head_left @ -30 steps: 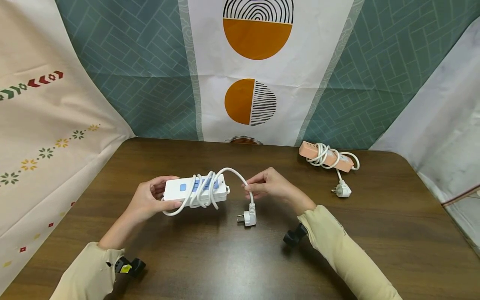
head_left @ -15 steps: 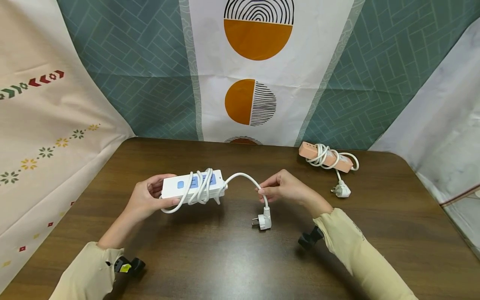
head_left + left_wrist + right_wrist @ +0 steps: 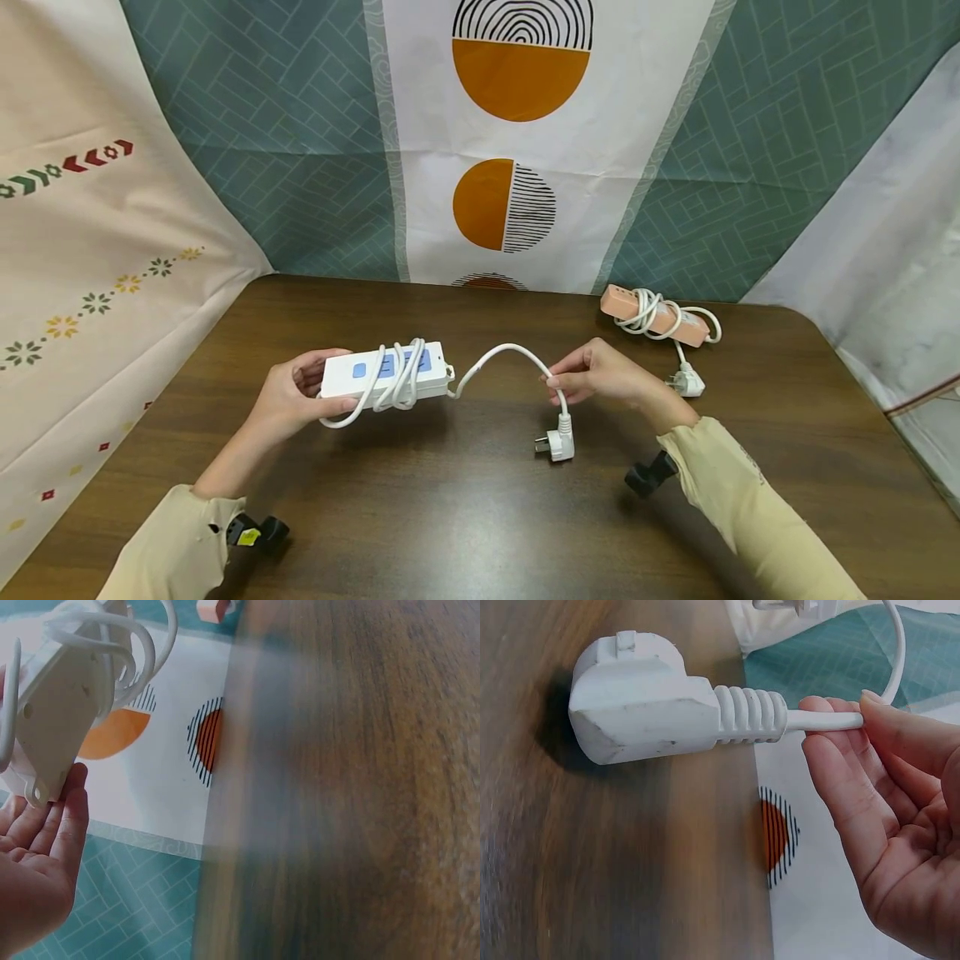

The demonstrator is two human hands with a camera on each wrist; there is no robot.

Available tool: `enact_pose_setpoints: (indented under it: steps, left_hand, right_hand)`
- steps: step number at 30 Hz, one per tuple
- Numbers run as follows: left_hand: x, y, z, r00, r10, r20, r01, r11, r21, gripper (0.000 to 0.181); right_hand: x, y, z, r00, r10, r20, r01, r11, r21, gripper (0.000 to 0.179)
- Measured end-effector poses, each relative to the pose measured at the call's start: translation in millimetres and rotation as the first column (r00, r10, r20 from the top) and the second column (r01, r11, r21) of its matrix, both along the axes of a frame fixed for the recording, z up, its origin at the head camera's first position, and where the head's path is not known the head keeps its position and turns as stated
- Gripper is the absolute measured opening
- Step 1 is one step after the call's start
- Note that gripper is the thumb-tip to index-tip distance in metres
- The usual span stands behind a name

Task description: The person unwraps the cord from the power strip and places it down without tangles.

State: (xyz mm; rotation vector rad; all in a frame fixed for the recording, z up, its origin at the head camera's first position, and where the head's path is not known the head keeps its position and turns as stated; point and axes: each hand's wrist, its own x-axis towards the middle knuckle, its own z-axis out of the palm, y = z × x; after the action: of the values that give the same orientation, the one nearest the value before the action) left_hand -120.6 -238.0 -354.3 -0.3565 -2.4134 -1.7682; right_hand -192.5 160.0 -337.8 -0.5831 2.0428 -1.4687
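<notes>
A white power strip (image 3: 345, 379) with blue socket panels is held above the table by my left hand (image 3: 288, 396), which grips its left end. Several turns of the white cord (image 3: 405, 379) are wrapped round the strip's right half. From the strip's right end a free stretch of cord arches over to my right hand (image 3: 600, 375), whose thumb and fingers pinch it just above the plug (image 3: 560, 444). The plug hangs below those fingers, prongs to the left. In the right wrist view, the plug (image 3: 645, 712) and its ribbed collar show large. The left wrist view shows the strip's underside (image 3: 60, 712).
A peach power strip (image 3: 618, 302) wrapped in its own white cord lies at the back right of the brown wooden table (image 3: 450, 517). Its plug (image 3: 686, 382) rests just in front of it, close behind my right forearm. Patterned cloths hang behind the table and along its sides.
My right hand has moved right with the plug, drawing out a longer stretch of cord from the strip. My left hand and the strip have shifted slightly left.
</notes>
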Motion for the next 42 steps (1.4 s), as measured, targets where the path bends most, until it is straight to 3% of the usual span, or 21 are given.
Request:
enact_pose_setpoints:
  steps: [24,31,42]
  left_hand:
    - [1.6,-0.2,-0.4,1.000,-0.020,-0.010,0.020,1.000,-0.020,0.053]
    - [1.8,-0.5,-0.8,1.000,-0.028,0.000,0.028,0.999,-0.017,0.053]
    - [1.5,0.9,-1.1,0.998,-0.070,0.000,0.070,0.997,-0.044,0.053]
  right_hand:
    - [-3.0,50.8,0.9,0.997,-0.074,-0.036,0.076,0.995,0.061,0.040]
    - [-2.0,63.8,1.5,0.995,-0.097,-0.014,0.098,0.994,0.057,0.042]
    - [-0.8,75.2,8.2,0.983,-0.180,-0.027,0.182,0.980,0.081,0.039]
